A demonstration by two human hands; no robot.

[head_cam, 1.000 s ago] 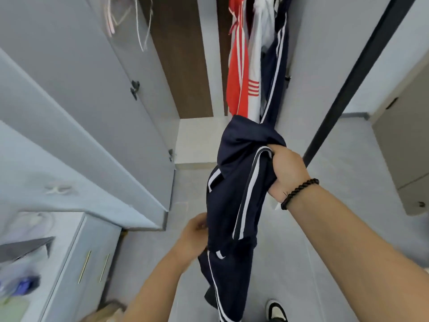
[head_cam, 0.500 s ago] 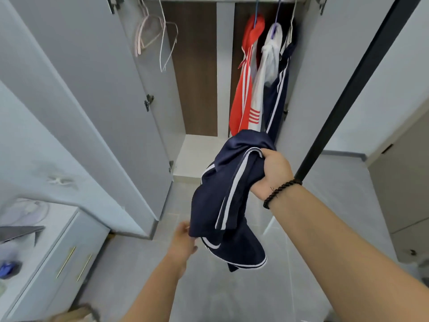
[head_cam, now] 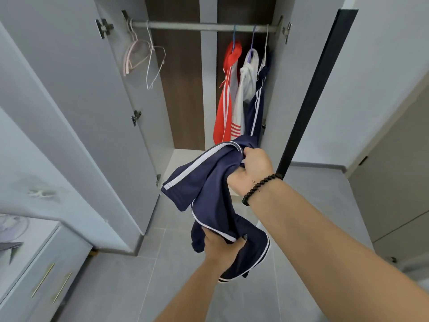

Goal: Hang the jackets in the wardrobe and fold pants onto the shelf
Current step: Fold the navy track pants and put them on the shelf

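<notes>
From the head view we see a grey tiled floor [head_cam: 130, 282] before the open wardrobe [head_cam: 185, 89], three jackets [head_cam: 241, 94] on its rail. Our right hand [head_cam: 251, 171] bunches the navy pants [head_cam: 209, 189] in a tight grip; our left hand [head_cam: 219, 248] pinches their lower fold.

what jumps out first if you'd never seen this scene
A bunched navy garment with white stripes fills the centre, gripped by the right hand at the top and the left hand lower down. Behind it the open wardrobe shows a bright red jacket hanging on the rail's right, empty hangers on the left.
</notes>
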